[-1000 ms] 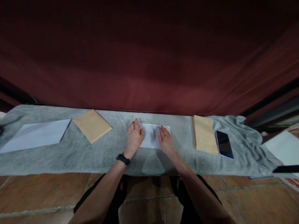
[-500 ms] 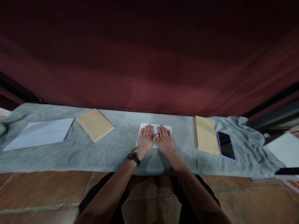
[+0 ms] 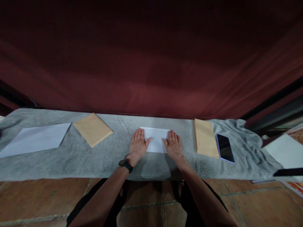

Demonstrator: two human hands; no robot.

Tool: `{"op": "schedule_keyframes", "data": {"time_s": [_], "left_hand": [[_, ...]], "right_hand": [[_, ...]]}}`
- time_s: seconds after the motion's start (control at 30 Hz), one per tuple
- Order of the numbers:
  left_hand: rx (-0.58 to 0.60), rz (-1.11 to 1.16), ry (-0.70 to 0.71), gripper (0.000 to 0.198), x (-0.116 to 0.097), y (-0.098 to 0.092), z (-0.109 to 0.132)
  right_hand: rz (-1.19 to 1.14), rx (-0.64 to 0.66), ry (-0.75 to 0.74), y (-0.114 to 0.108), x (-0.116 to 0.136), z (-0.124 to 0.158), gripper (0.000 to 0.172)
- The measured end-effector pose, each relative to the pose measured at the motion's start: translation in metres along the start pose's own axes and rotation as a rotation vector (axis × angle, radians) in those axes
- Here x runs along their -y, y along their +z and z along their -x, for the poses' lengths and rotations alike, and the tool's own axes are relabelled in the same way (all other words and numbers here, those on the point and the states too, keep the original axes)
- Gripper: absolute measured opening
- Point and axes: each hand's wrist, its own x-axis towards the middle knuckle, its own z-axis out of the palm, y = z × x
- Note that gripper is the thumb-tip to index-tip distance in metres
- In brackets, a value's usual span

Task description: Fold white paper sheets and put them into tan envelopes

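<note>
A white sheet of paper (image 3: 156, 140), which looks folded, lies flat on the grey cloth in front of me. My left hand (image 3: 138, 143) rests palm down over its left edge, fingers stretched out and thumb on the paper. Over the right edge lies my right hand (image 3: 174, 145), also flat with its thumb pointing inward. Between the two thumbs the middle of the paper shows bare. A dark watch (image 3: 126, 165) is on my left wrist.
To the left are a brown envelope (image 3: 93, 130) and a stack of white paper (image 3: 35, 138). On the right lie a stack of brown envelopes (image 3: 205, 138) and a phone (image 3: 225, 148). The grey cloth (image 3: 99, 164) ends at the near edge, above a tiled floor (image 3: 35, 198).
Both hands have slid apart from the middle of the paper out to its left and right edges. They stay flat, and the paper remains in place on the cloth.
</note>
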Motion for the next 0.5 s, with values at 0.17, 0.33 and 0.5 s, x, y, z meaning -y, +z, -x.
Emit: {"op": "schedule_keyframes", "data": {"time_s": [0.17, 0.33, 0.5], "left_hand": [[-0.010, -0.003, -0.017, 0.077, 0.002, 0.002, 0.000], [-0.038, -0.038, -0.013, 0.078, 0.003, 0.006, -0.002], [-0.059, -0.050, -0.007, 0.077, 0.004, 0.009, -0.002]], "right_hand": [[-0.095, 0.111, 0.171, -0.023, -0.012, -0.009, 0.051], [-0.239, 0.250, 0.329, -0.034, -0.013, -0.019, 0.033], [-0.450, 0.281, 0.380, -0.030, -0.008, -0.019, 0.022]]}}
